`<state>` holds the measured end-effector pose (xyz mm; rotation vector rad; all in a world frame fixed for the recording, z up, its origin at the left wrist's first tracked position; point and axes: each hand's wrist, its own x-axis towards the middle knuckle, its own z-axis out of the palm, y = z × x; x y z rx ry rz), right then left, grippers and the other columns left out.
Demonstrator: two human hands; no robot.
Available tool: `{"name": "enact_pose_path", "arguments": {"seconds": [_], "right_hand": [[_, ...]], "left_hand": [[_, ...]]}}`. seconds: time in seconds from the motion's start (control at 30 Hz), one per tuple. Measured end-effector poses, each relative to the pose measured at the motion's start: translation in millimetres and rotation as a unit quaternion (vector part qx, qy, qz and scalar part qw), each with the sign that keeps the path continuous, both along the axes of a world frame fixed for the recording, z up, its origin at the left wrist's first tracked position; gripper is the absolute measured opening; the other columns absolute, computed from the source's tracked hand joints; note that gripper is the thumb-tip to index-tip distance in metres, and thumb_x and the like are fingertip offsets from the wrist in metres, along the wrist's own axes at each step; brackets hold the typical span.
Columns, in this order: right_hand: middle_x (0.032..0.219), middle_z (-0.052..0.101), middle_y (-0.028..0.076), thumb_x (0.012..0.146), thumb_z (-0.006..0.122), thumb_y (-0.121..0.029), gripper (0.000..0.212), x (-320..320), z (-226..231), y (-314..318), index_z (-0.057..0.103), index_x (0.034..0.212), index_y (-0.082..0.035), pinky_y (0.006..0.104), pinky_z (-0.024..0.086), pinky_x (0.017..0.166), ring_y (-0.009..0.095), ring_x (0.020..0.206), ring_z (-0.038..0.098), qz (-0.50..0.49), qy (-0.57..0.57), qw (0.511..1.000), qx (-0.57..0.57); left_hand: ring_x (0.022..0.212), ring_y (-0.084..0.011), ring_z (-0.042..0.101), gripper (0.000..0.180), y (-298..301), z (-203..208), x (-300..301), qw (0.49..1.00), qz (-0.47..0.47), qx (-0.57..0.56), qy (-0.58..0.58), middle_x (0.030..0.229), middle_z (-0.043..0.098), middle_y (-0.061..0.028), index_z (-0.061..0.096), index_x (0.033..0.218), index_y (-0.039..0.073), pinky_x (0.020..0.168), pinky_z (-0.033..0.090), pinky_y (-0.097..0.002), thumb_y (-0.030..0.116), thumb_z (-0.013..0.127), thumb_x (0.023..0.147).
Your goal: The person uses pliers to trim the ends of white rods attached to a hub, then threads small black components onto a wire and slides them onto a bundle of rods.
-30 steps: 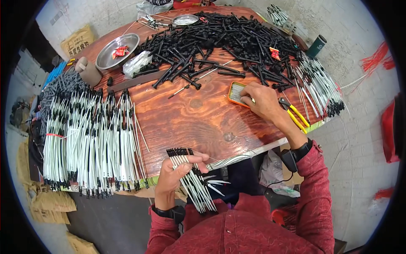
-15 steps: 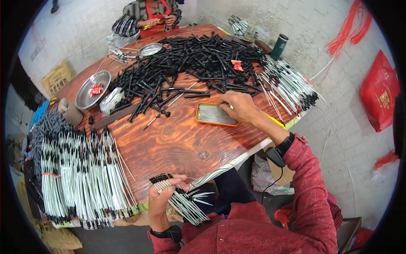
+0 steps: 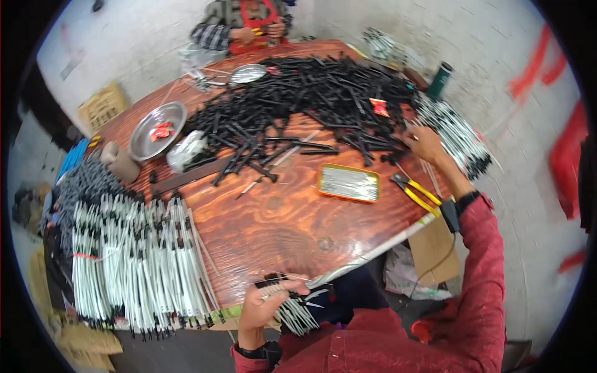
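Note:
My left hand (image 3: pixel 260 311) is closed around a bundle of white rods with black ends (image 3: pixel 295 316), held low by the table's front edge. A thin pale strand sticks out at its fingertips. My right hand (image 3: pixel 428 146) reaches over the right end of a heap of black plastic rod-like parts (image 3: pixel 292 93). Its fingers are bent together, and what they grip is hidden. Nearer to me lies an orange-rimmed tin (image 3: pixel 348 198) of thin silvery pins (image 3: pixel 348 183). Yellow-handled pliers (image 3: pixel 420 196) rest on the table below my right hand.
White rods with black ends lie in a stack (image 3: pixel 451 130) at the right and in another (image 3: pixel 140 267) at the left. A metal bowl (image 3: pixel 138 146) and grey parts (image 3: pixel 84 180) are on the left. Across the table sits a person (image 3: pixel 245 31). A dark green flask (image 3: pixel 440 79) stands far right.
My right hand has left the tin and moved right and away to the end of the black heap, uncovering the pliers. The left hand still holds its bundle. The whole view has shifted.

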<state>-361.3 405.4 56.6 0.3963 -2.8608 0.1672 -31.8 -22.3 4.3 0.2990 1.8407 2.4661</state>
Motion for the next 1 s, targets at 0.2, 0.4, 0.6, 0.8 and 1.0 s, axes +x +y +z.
{"name": "enact_pose_path", "arguments": {"seconds": [0.2, 0.4, 0.6, 0.8, 1.0], "right_hand": [[0.091, 0.071, 0.011, 0.085, 0.063, -0.023, 0.015, -1, 26, -77, 0.072, 0.091, -0.012, 0.0425, 0.053, 0.074, 0.033, 0.087, 0.067, 0.093, 0.01, 0.995, -0.043], [0.09, 0.07, 0.011, 0.082, 0.064, -0.018, 0.012, -28, 36, -166, 0.071, 0.087, -0.01, 0.0431, 0.053, 0.072, 0.033, 0.085, 0.067, 0.257, 0.042, 0.966, -0.005], [0.088, 0.07, 0.012, 0.081, 0.062, -0.016, 0.012, -86, 34, -215, 0.071, 0.086, -0.01, 0.0447, 0.054, 0.07, 0.033, 0.085, 0.068, 0.261, 0.054, 0.963, 0.032], [0.092, 0.07, 0.014, 0.081, 0.062, -0.015, 0.013, -161, 21, -265, 0.071, 0.087, -0.01, 0.0446, 0.054, 0.071, 0.034, 0.087, 0.067, 0.256, 0.09, 0.962, -0.038], [0.103, 0.068, 0.015, 0.083, 0.06, -0.015, 0.019, -220, 5, -314, 0.07, 0.098, -0.009, 0.0461, 0.054, 0.077, 0.034, 0.093, 0.066, 0.228, 0.087, 0.968, -0.058]], "left_hand": [[0.106, -0.0307, 0.066, 0.026, 0, 6, 1, 0.999, -0.041, -0.007, -0.007, 0.107, 0.071, -0.0189, 0.068, 0.113, -0.004, 0.097, 0.048, -0.0434, 0.01, 0.059, 0.093], [0.112, -0.0287, 0.064, 0.026, 1, 16, 7, 0.998, -0.044, -0.006, -0.047, 0.106, 0.072, -0.0172, 0.068, 0.114, -0.004, 0.099, 0.047, -0.041, 0.008, 0.056, 0.094], [0.111, -0.0296, 0.065, 0.025, 1, 11, 0, 0.997, -0.042, -0.058, 0.006, 0.109, 0.071, -0.0175, 0.069, 0.112, -0.003, 0.099, 0.047, -0.0393, 0.005, 0.056, 0.092], [0.11, -0.0301, 0.065, 0.026, 1, 24, -4, 0.994, -0.038, -0.098, -0.036, 0.112, 0.071, -0.0172, 0.072, 0.109, -0.002, 0.097, 0.048, -0.0394, 0.005, 0.056, 0.09], [0.121, -0.0325, 0.056, 0.026, 2, 21, 10, 0.993, -0.053, 0.006, -0.108, 0.137, 0.056, -0.0152, 0.066, 0.122, 0.004, 0.1, 0.045, -0.0449, 0.014, 0.054, 0.101]]}}
